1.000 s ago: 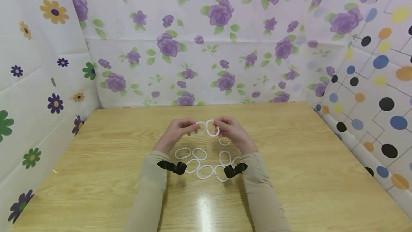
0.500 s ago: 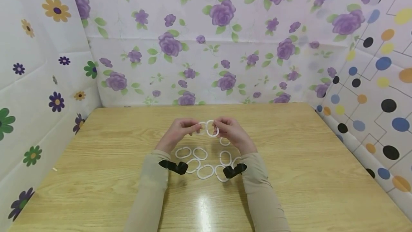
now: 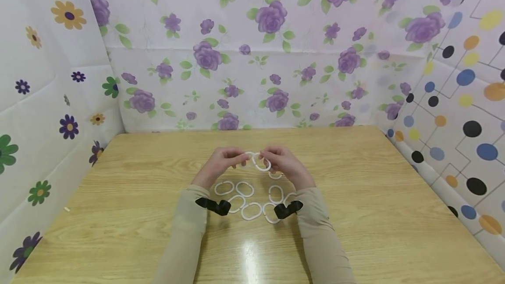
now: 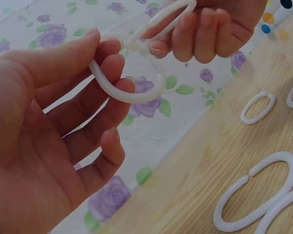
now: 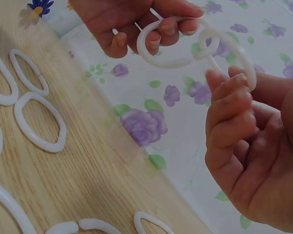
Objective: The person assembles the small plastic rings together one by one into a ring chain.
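Two white plastic chain links, oval with a gap in the side, are up off the table between the hands. My left hand (image 3: 222,163) pinches the left link (image 4: 132,96) between thumb and fingers, its little finger standing apart. With thumb and fingertips, my right hand (image 3: 286,165) holds the right link (image 5: 243,56), which is tilted. In the right wrist view the two links cross at their near ends, between the hands. Part of the right link is hidden behind the right fingers.
Several more white links (image 3: 251,211) lie loose on the wooden table (image 3: 138,231) below the hands, some touching. A tiny pale scrap (image 3: 67,209) is near the left edge. Floral cloth (image 3: 244,78) hangs behind the table, with patterned cloths at both sides.
The hands have drawn slightly closer together. The right link has tipped and lowered, and less of the left link shows beside the left fingertips. The links on the table have not moved.
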